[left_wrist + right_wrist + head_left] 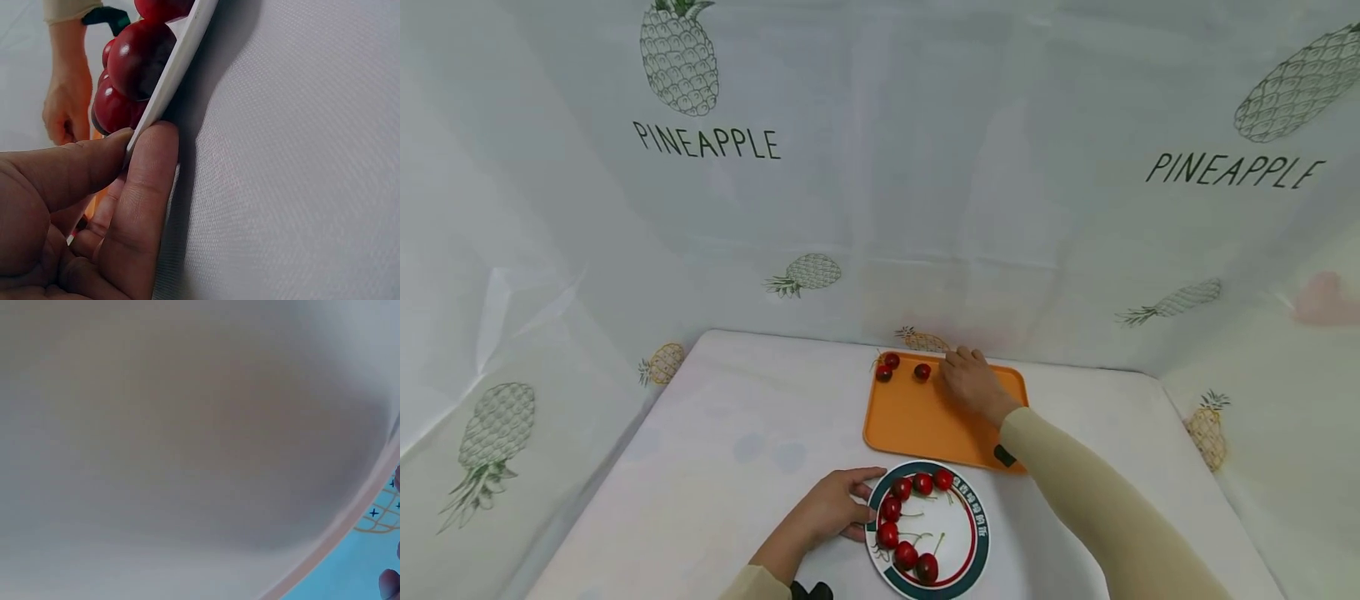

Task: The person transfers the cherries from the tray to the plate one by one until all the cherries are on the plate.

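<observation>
My left hand [835, 507] pinches the left rim of a round white plate [951, 529] with a dark green border, thumb above and a finger below. Several red cherries [922, 483] with stems lie along its left and far side. The left wrist view shows the grip on the rim [172, 75] closely, with cherries [139, 59] just above. My right hand [976, 383] is at the far right part of an orange tray [925, 425], fingers bent over its far edge. Whether it holds anything is hidden. Only fingertips [389, 584] show in the right wrist view.
Three dark red cherries are in the tray's far left part, two together [891, 360] and one apart [922, 372]. The tray stands beyond the plate on a white-covered table [737, 417]. Pineapple-printed sheeting [925, 208] hangs behind the table and along its sides.
</observation>
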Demonstrator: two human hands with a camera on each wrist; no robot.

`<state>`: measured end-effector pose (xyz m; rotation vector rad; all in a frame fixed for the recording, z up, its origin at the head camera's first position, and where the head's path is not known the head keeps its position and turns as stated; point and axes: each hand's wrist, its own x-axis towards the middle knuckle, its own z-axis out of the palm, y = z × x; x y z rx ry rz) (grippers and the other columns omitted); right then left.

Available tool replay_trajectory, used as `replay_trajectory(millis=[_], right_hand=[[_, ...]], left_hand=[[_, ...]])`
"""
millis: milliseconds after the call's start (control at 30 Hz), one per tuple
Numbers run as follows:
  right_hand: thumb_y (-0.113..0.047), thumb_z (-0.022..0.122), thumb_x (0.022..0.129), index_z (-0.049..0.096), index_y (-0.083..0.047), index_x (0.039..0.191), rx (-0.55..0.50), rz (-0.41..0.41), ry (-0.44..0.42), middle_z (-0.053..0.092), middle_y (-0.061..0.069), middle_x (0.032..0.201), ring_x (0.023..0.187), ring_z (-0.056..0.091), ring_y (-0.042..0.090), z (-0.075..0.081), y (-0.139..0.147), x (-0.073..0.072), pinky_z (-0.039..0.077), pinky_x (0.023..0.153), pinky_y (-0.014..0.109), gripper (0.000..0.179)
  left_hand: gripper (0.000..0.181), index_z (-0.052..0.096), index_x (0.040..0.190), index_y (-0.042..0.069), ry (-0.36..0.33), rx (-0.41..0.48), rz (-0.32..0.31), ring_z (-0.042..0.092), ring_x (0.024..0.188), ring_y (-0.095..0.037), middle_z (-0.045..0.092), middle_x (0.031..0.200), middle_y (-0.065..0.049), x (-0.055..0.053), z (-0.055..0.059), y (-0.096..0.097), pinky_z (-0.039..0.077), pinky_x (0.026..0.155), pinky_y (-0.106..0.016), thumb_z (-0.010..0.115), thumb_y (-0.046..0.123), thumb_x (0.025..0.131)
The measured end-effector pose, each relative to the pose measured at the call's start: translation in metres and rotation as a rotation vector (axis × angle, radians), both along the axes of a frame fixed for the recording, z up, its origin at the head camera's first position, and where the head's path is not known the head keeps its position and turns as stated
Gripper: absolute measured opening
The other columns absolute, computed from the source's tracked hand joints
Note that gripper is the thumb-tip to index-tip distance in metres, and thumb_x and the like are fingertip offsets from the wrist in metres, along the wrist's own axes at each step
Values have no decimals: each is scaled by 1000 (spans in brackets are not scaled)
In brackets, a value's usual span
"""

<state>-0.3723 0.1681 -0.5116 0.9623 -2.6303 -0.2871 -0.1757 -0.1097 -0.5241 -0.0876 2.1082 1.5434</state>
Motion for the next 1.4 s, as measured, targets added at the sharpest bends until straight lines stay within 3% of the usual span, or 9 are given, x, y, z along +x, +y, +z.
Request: replay_trajectory(millis=[233, 400, 600, 1000, 1400], right_hand=[[-12, 70, 102, 69, -4, 102, -63, 62, 14, 65, 10, 101, 92, 49, 30, 10, 4, 16, 48, 80, 40, 8], [-12, 72, 101, 69, -6, 98, -96, 52, 13, 62, 7, 94, 91, 48, 28, 16, 7, 31, 45, 78, 37, 7], [-16, 77, 96, 67, -9, 90, -145, 56, 60, 53, 3, 81, 82, 42, 24, 20, 11, 63, 38, 71, 34, 14], [-30, 85, 89, 70, -16, 93, -170, 49, 19, 58, -2, 85, 83, 43, 18, 19, 14, 138, 39, 73, 30, 22], [-31, 82, 88, 67, -20, 91, -164, 108, 23, 53, -6, 84, 83, 42, 15, 10, 24, 185, 33, 71, 27, 19]], left_hand=[[68, 63, 147, 16, 5, 7, -2, 70, 76, -20, 63, 106, -11, -2, -3, -4, 68, 64, -35, 79, -7, 86], [68, 61, 148, 16, 7, -5, -4, 69, 77, -19, 63, 106, -10, -4, -4, -7, 68, 65, -34, 79, -6, 86], [68, 59, 151, 14, 9, 10, -13, 69, 78, -19, 63, 109, -11, -3, -4, -10, 68, 67, -35, 76, -5, 88], [68, 57, 152, 12, -1, 14, -3, 70, 77, -18, 63, 110, -12, 0, -1, -9, 68, 67, -34, 76, -5, 89], [70, 57, 152, 13, 7, 2, -11, 72, 76, -18, 64, 109, -11, 1, -2, 1, 68, 67, -34, 78, -4, 88]])
